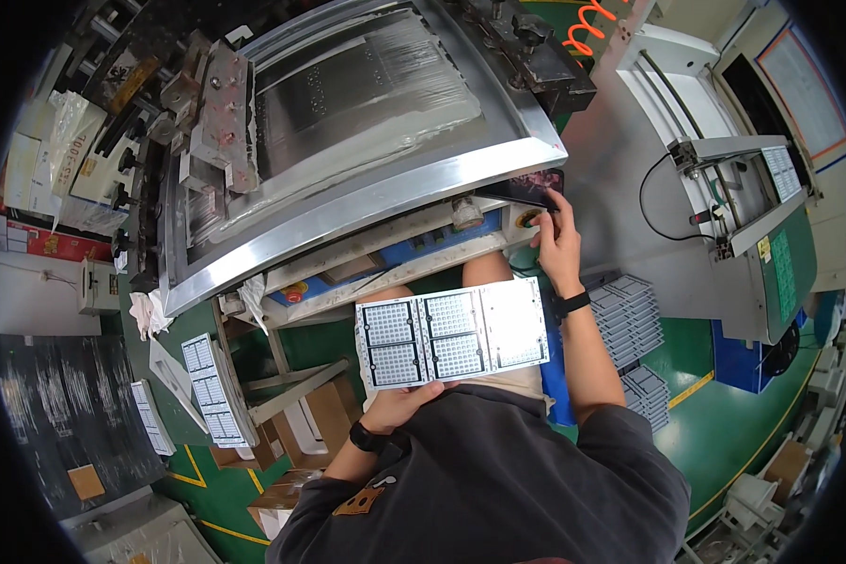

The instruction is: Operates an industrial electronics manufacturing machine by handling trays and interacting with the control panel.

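Note:
My left hand (406, 404) grips the near edge of a white circuit board panel (456, 329), thumb on top and the other fingers hidden beneath. The panel lies level above my lap, with dark-outlined grids of small pads on it and glare washing out its right part. Farther off, my right hand (561, 246) is raised to a phone (539, 188) lit with a pinkish picture, under the near right corner of a metal-framed printing screen (526, 153). One fingertip touches the phone's near edge; the fingers are bent and apart.
Grey panels (620, 320) are stacked in crisscross layers at my right. More white panels (214, 390) stand at the left, beside cardboard boxes (315, 423). A red button (296, 291) sits on the machine front. Another machine (771, 254) with a green side stands at far right.

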### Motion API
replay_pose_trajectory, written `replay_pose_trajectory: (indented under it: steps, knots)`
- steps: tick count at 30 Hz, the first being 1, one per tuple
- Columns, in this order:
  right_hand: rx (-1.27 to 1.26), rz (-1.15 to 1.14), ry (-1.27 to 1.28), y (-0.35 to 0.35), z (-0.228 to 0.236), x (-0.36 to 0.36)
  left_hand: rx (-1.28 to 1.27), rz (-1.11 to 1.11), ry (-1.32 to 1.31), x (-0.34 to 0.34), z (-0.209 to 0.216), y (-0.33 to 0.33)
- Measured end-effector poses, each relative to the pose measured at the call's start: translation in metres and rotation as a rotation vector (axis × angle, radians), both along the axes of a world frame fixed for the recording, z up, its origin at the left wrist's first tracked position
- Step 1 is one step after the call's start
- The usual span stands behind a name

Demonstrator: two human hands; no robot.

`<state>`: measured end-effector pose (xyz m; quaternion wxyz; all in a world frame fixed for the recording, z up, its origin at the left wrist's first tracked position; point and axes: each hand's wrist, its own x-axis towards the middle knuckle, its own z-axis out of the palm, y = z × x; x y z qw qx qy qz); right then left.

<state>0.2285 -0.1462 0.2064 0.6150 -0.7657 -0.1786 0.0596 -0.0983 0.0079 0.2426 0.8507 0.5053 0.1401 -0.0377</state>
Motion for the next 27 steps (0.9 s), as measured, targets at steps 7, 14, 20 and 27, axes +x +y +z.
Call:
replay_pose_trajectory:
  steps: [7, 14, 20, 27]
  knots:
    - [-0.045, 0.113, -0.023, 0.008, -0.005, 0.002, -0.013, -0.002, -0.018, 0.004, 0.002, 0.0]
    - [0.039, 0.147, 0.027, 0.011, -0.007, 0.005, -0.013, 0.011, -0.004, 0.002, 0.0, 0.0]
    - [0.045, 0.158, 0.056, 0.013, -0.012, 0.007, -0.018, 0.019, 0.003, 0.002, -0.003, 0.002]
    - [0.058, 0.134, 0.078, 0.017, -0.008, 0.007, 0.028, -0.022, -0.006, 0.002, -0.01, 0.005]
